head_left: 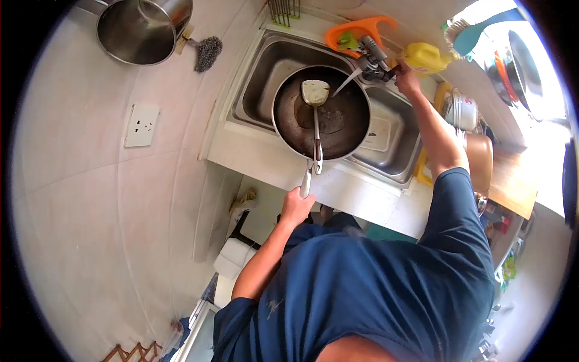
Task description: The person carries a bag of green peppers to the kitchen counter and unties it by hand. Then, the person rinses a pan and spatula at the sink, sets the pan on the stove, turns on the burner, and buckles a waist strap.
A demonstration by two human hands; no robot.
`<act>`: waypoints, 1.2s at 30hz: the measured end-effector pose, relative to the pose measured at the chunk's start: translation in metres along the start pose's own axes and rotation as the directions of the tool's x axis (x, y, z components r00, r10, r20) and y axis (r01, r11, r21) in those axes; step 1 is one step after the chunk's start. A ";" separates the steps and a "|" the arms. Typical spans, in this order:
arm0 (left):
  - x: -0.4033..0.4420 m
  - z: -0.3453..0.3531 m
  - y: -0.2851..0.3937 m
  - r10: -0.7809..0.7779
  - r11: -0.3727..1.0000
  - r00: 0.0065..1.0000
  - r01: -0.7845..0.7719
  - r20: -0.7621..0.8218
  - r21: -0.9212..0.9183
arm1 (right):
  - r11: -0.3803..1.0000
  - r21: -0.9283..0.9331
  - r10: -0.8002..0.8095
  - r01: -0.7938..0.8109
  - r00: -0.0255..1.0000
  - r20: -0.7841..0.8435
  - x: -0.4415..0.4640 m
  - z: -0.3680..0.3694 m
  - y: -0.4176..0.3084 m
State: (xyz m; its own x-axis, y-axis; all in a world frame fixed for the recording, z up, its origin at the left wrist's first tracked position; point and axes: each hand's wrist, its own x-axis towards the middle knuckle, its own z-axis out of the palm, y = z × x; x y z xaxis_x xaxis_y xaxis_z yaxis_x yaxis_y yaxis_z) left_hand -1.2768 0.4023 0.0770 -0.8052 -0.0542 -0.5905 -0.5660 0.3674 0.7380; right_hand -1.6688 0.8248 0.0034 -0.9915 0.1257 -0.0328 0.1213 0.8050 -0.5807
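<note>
My left hand (297, 206) is closed around the handle of a dark wok (289, 123), which sits over the double sink (250, 90). Inside the wok lies a metal spatula (315, 93), its handle resting across the near rim, along with a little liquid. Water streams from the faucet (374, 53) into the pan. My right hand (407, 79) reaches to the faucet's lever, with fingers closed on it; the fingertips are partly hidden.
Behind the faucet are an orange basket (347, 30) and a yellow bottle (425, 57). A steel pot (136, 36) and a wire scrubber (208, 53) hang on the left wall. A wooden board (512, 181), pots and a blue brush (482, 36) are at the right.
</note>
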 end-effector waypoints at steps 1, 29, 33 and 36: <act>-0.001 -0.003 0.007 -0.056 0.998 0.998 0.056 0.020 -0.027 | 1.000 -0.008 0.000 0.000 1.000 0.004 -0.002 -0.003 -0.002; -0.004 -0.003 0.015 -0.066 0.995 0.997 0.068 0.032 -0.079 | 0.988 -0.152 0.010 -0.011 1.000 -0.004 -0.071 -0.038 -0.064; -0.005 -0.004 0.020 -0.084 0.994 0.996 0.086 0.033 -0.068 | 0.999 -0.036 0.036 -0.035 0.999 0.029 -0.078 -0.037 -0.061; -0.005 -0.003 0.019 -0.080 0.994 0.996 0.082 0.029 -0.072 | 0.997 -0.076 0.022 -0.023 1.000 -0.014 -0.089 -0.030 -0.055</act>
State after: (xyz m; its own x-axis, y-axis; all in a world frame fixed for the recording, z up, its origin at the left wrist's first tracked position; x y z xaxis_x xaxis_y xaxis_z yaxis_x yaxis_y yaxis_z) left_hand -1.2840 0.4070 0.0945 -0.7516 -0.0565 -0.6572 -0.6416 0.2942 0.7084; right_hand -1.5859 0.7871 0.0624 -0.9879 0.1514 -0.0342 0.1472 0.8438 -0.5161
